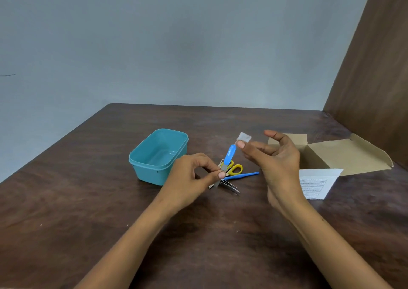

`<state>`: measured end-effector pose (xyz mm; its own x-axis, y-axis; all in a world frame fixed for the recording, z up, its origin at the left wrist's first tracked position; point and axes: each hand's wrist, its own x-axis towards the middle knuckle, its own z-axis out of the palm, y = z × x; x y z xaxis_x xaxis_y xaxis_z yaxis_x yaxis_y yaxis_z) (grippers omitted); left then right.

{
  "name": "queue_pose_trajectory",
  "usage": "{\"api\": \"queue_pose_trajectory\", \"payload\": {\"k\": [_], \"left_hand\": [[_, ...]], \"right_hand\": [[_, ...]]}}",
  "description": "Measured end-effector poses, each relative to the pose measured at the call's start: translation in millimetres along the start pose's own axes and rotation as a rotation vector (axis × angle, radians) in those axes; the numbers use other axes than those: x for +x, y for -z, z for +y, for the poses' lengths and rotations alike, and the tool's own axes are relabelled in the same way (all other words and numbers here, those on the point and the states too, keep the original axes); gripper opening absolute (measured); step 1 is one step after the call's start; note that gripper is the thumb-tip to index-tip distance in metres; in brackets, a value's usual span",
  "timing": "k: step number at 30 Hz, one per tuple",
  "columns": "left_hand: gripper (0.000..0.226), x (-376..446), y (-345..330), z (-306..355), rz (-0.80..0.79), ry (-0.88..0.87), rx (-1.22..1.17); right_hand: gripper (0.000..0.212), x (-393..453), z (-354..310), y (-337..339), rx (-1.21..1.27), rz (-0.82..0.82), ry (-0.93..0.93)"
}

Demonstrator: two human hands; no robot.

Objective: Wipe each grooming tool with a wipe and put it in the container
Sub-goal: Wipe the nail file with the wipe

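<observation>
My left hand (194,176) pinches the metal end of a blue-handled nail file (229,155), which points up and away. My right hand (276,156) pinches a small white wipe (244,137) between the fingertips, just above the file's blue tip. An empty teal container (141,158) stands on the table left of my left hand. Between my hands, on the table, lies a small pile of tools: yellow-handled scissors (236,169), a thin blue tool (242,175) and metal tweezers (230,186).
An open cardboard box (344,156) with its flaps spread sits at the right, a printed white sheet (315,184) in front of it. The dark wooden table (88,200) meets a grey wall at the back and a brown panel (375,79) at the right.
</observation>
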<state>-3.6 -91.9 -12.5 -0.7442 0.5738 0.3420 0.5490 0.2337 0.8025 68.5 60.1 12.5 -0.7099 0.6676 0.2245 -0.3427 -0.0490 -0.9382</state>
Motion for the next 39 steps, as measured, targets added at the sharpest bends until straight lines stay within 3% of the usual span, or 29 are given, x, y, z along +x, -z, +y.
{"api": "queue_pose_trajectory", "payload": {"k": [4,8,11,16,21,26,33,39], "left_hand": [[0.006,1,0,7,0.065,0.162,-0.275],[0.007,0,-2,10,0.102,0.275,-0.397],[0.008,0,-3,10,0.099,0.285,-0.411],[0.010,0,-4,6,0.063,0.212,-0.352],[0.006,-1,-4,7,0.037,0.147,-0.294],[0.021,0,1,12,0.115,0.204,-0.317],[0.004,5,1,11,0.133,0.176,-0.344],[0.014,8,-2,10,0.164,0.256,-0.519]], "right_hand": [[0.055,-4,4,-3,-0.028,-0.070,0.002],[0.050,-5,6,-1,-0.100,-0.132,-0.019],[0.049,-5,9,-1,-0.126,-0.188,-0.072],[0.029,-1,11,1,-0.163,-0.270,-0.115],[0.028,0,11,1,-0.215,-0.287,-0.121],[0.029,1,10,2,-0.300,-0.319,-0.099],[0.028,0,5,4,-0.515,-0.473,-0.086],[0.016,5,1,9,-0.421,-0.461,-0.077]]}}
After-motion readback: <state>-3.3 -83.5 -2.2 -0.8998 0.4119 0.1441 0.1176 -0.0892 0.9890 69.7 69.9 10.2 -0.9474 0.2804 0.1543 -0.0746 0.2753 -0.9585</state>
